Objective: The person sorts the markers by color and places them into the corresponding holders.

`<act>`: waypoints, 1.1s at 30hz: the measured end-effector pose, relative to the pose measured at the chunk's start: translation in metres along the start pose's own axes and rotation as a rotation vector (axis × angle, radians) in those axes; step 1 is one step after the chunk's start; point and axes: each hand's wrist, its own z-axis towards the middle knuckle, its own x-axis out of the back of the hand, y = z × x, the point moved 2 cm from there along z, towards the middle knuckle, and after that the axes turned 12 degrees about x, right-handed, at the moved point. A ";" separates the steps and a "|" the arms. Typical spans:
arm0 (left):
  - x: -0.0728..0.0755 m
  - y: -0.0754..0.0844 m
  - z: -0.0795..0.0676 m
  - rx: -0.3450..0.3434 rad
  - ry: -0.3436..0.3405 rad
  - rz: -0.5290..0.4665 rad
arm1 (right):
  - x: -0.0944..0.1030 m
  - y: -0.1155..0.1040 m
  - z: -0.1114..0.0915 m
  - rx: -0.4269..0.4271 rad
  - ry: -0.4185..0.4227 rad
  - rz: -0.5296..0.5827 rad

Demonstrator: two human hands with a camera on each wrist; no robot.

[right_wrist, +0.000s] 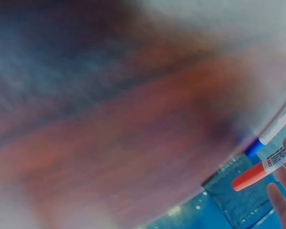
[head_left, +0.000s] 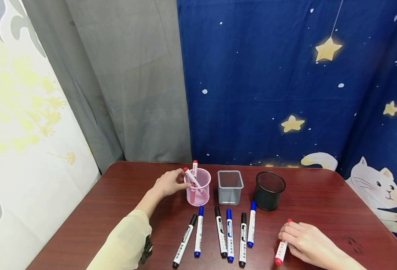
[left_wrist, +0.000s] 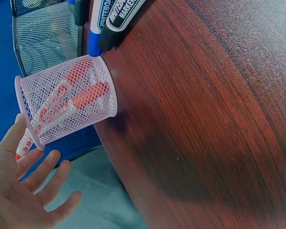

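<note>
My left hand is at the rim of a pink mesh pen cup, its fingers spread and the thumb right at the rim. Two red-capped markers stand in the cup; the nearer marker leans out toward this hand and passes behind its fingers in the left wrist view. At the table's right side, my right hand pinches another red marker between thumb and fingers. The red cap of that marker points away from the fingers in the right wrist view.
A grey square mesh cup and a black round mesh cup stand right of the pink one. Several black and blue markers lie in front, including a black marker and a blue marker. Curtains hang behind the table.
</note>
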 end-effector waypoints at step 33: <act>-0.001 -0.001 0.001 -0.004 0.004 -0.003 | 0.025 -0.007 0.101 -0.169 0.525 0.293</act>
